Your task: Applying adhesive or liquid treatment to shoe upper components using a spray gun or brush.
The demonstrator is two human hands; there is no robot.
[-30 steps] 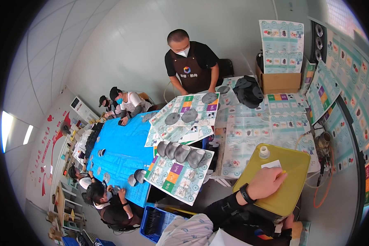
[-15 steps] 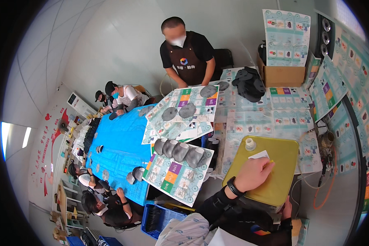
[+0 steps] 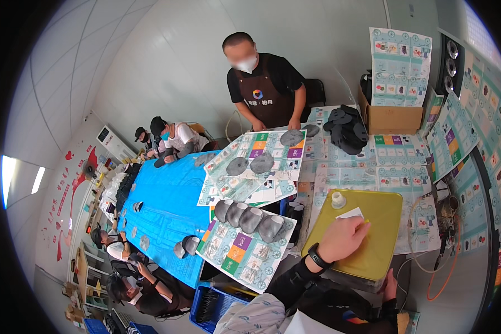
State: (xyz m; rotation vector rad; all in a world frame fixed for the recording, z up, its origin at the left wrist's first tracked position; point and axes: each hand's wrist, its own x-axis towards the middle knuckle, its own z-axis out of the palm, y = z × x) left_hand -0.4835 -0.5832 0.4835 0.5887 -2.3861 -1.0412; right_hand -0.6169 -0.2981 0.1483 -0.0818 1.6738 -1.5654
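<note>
My left hand [image 3: 344, 240], with a dark band on its wrist, is closed over a flat yellow-green board [image 3: 376, 245]. A small yellow tip shows at its fingers, but what it belongs to is hidden. Just beyond the knuckles a white piece of paper [image 3: 353, 213] lies on the board. A small white round container [image 3: 338, 200] stands near the board's far left corner. Low at the board's near right corner is my right hand [image 3: 391, 286], beside the edge; its fingers are mostly hidden, so its grip does not show.
Left of the board, a printed sheet [image 3: 240, 259] carries several grey curved pieces [image 3: 251, 219]. More grey pieces lie on sheets before a standing co-worker [image 3: 270, 92]. A dark pile [image 3: 345, 131] sits at the back. Hoses [image 3: 448, 278] hang right. A blue basket [image 3: 220, 309] is low left.
The whole view has shifted slightly, so most things sit lower in it. My left hand stays closed over the board and my right hand stays at its near corner.
</note>
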